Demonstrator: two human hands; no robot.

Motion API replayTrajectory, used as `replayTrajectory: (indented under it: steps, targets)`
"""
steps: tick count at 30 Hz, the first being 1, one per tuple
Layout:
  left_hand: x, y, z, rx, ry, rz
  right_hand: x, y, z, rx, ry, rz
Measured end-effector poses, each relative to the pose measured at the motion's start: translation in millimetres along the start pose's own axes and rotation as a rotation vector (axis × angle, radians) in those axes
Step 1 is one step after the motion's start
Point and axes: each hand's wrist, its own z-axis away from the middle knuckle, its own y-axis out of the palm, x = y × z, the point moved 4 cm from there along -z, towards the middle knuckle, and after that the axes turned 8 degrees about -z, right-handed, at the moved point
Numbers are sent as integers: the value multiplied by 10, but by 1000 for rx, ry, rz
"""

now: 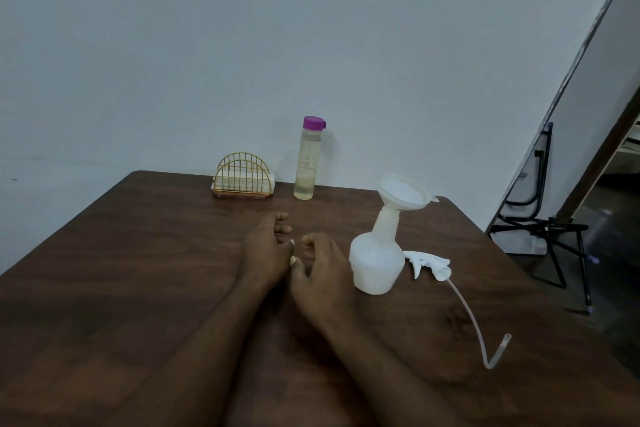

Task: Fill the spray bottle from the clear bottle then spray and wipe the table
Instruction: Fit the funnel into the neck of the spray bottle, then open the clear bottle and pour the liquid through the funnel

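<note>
As the head view shows, the left hand [265,246] and the right hand [320,263] rest side by side on the brown counter [138,253], fingers loosely curled, holding nothing. The spray bottle [377,260] stands just beside the right hand with a white funnel [403,192] in its neck; its spray head [429,262] lies on the counter beside it. The clear bottle [306,163], purple cap [313,122] on, stands at the far edge near a wire holder [242,177]. Filling seems not yet begun. The next move probably calls for taking the clear bottle, opening the cap and pouring slowly into the funnel.
</note>
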Motion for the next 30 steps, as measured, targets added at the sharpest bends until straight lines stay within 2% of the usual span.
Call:
replayTrajectory:
  steps: [3,10,18,22,30]
  targets:
    - [84,-37,-215,-22,11,-15,-24,199,-280,-11,125,-37]
    - [203,45,-684,-43,70,-70,-294,575,-1053,-164,408,-221]
    - [193,215,-1139,16,199,-181,-611,825,-1822,-391,447,-255]
    - [232,279,-1282,17,193,-201,-712,911,-2127,-384,417,-294]
    - [280,202,-1251,-111,118,-130,-728,1029,-2281,-371,339,-132]
